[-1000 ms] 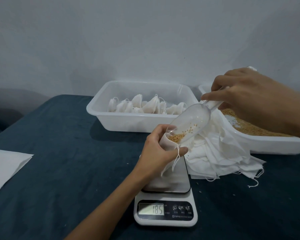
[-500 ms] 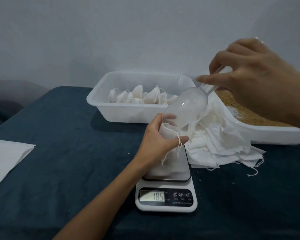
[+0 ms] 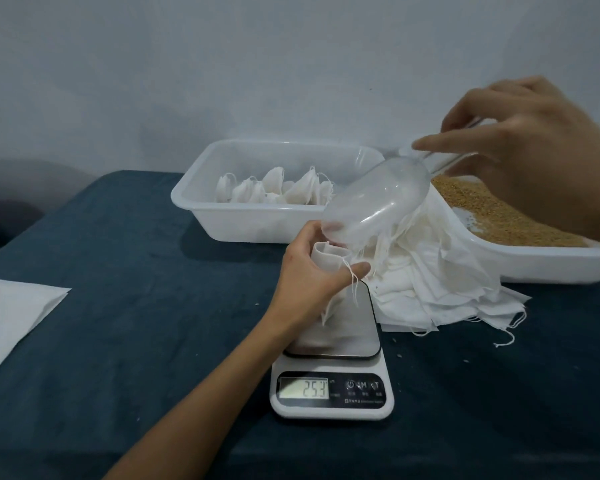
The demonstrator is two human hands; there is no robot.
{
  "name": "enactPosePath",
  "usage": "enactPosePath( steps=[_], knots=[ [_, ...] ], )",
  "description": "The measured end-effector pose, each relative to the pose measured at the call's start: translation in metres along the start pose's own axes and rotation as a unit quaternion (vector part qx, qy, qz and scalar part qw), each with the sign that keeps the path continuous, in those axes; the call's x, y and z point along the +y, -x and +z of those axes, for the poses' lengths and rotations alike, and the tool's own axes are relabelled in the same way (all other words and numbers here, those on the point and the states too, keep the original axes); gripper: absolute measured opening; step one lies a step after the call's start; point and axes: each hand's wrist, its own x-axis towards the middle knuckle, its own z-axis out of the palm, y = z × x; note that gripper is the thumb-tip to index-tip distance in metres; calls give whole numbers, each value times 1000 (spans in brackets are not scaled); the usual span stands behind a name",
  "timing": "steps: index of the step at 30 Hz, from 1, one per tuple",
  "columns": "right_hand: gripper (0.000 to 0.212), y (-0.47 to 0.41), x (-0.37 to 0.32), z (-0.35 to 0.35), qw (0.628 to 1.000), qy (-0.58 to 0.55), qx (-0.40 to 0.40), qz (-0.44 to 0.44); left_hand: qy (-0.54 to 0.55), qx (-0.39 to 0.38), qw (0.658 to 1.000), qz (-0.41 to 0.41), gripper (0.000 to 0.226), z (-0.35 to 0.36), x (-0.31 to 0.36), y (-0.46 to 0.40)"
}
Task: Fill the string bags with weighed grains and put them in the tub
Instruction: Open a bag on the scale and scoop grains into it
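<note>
My left hand (image 3: 309, 275) grips a white string bag (image 3: 326, 254) standing on the kitchen scale (image 3: 333, 393), whose display reads 25.3. My right hand (image 3: 534, 150) holds the handle of a clear plastic scoop (image 3: 378, 199), tipped steeply with its mouth at the bag's opening; the scoop looks empty. Behind, a white tub (image 3: 243, 223) holds several filled, tied bags (image 3: 278, 188). A white tray of brown grains (image 3: 492, 213) lies at the right, under my right hand.
A heap of empty white string bags (image 3: 440, 285) lies between the scale and the grain tray. A white paper sheet (image 3: 11, 313) sits at the left edge of the dark blue tablecloth (image 3: 136, 306). A few loose grains lie beside the scale.
The scoop tipped up steeply and its grains went into the bag. The scale reading rose from 18.5 to 25.3. My right hand lifted higher.
</note>
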Motion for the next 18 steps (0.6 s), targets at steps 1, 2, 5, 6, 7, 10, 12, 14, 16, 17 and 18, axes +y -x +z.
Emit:
enactPosePath(
  steps=[1,2,5,6,7,10,12,14,16,17,18],
  knots=[
    [41,4,8,2,999,-37,-6,39,-9,7,1000,-4,54,0,0,0],
    [43,9,17,6,993,-74,-12,86,-20,12,1000,-5,54,0,0,-1],
    [44,30,49,26,964,-132,-51,225,-29,20,999,-5,55,-1,1,0],
    [42,39,59,35,948,-144,-68,275,-28,19,999,-5,55,-1,1,0],
    [40,48,70,45,929,-153,-87,326,-29,18,999,-6,55,-1,1,0],
    [34,75,96,77,874,-142,-148,440,-33,16,999,-10,55,0,1,0],
    [32,90,109,97,842,-131,-176,493,-33,14,999,-6,54,-1,-2,-1],
    [33,100,117,114,813,-119,-203,533,-31,7,999,-4,53,-2,-4,-1],
    [31,107,119,128,798,-92,-236,547,-33,-17,999,-22,48,-1,-7,-1],
    [28,109,118,134,793,-84,-252,548,-49,-28,998,-30,38,0,-9,-2],
    [26,110,117,139,791,-80,-264,547,-83,-31,996,-23,23,1,-12,-3]
  ],
)
